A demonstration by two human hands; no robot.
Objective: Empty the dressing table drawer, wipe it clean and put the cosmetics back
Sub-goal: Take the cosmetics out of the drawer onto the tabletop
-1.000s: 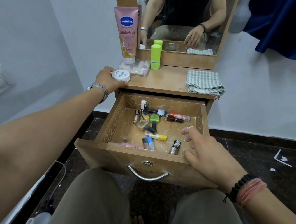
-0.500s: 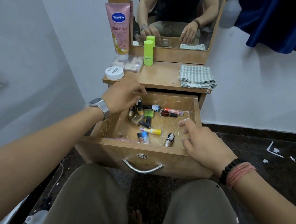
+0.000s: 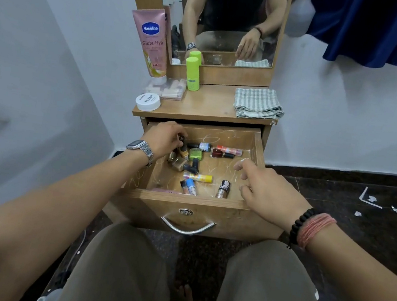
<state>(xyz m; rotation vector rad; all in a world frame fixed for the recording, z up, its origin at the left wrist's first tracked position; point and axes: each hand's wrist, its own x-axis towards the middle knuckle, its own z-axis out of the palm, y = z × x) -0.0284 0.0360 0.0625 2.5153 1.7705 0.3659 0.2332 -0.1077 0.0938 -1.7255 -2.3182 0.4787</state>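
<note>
White jar (image 3: 148, 101) now left on desk (image 3: 205, 106); left hand (image 3: 166, 139) back in drawer (image 3: 256, 143), closing on bottle (image 3: 182, 148) (emptying barely begun); right hand (image 3: 266, 193) open, empty.

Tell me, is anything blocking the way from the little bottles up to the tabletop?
Nothing visible does. The drawer is pulled open, and the tabletop has bare wood between the white jar and the folded cloth. The left hand is already on a bottle.

Home bedroom corner: wooden dressing table (image 3: 205, 106), mirror (image 3: 231, 20), lotion tube (image 3: 152, 43), cosmetics-filled drawer (image 3: 209, 210).
</note>
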